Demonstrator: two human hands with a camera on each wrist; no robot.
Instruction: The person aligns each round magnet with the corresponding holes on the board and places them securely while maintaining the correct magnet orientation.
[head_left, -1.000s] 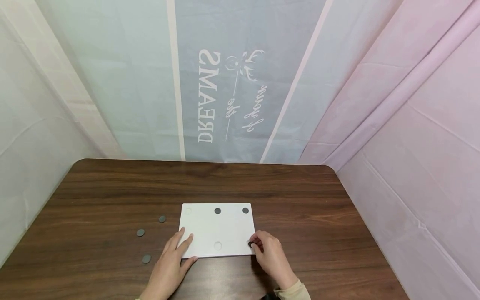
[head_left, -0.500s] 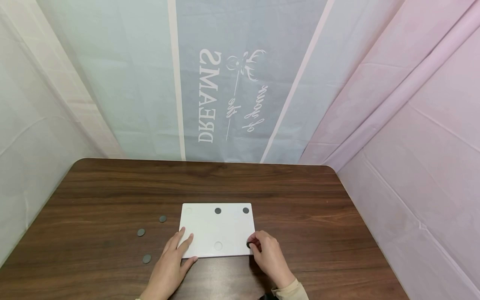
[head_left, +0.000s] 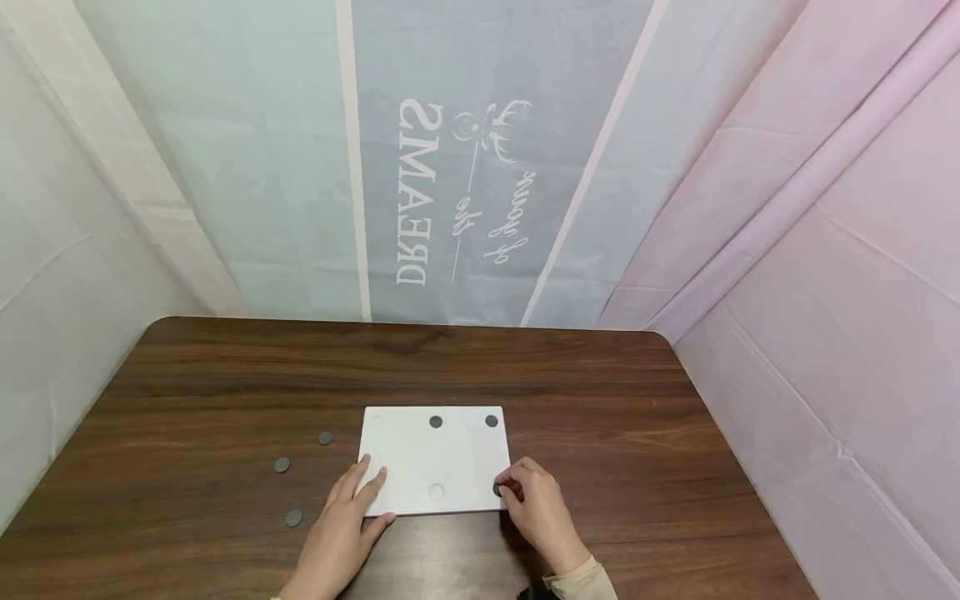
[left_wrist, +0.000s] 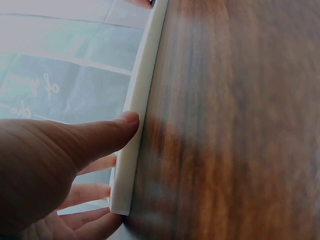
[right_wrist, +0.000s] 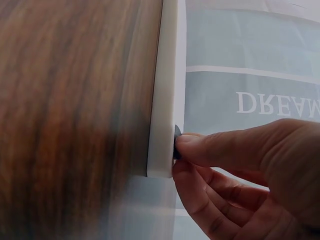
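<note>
Nearest us, the left hand [head_left: 337, 525] lies with fingers spread at the left end of a white board [head_left: 465, 458], its thumb against the near edge. The right hand [head_left: 540, 504] pinches a dark disc [head_left: 497, 490] between thumb and fingers at the board's near right corner; since those fingers cover part of it, we cannot tell whether it sits flat. The board's long axis runs left to right between the hands, so the right is nearer this corner. Midway along the near side we see a bare round outline [head_left: 437, 492]. Three loose discs [head_left: 282, 465] lie on the brown surface [head_left: 600, 417] left of the board, well apart from the right hand. Two more discs [head_left: 436, 422] sit along the board's far side, middle and right. Behind hangs a pale blue cloth [head_left: 285, 167] with mirrored lettering.
</note>
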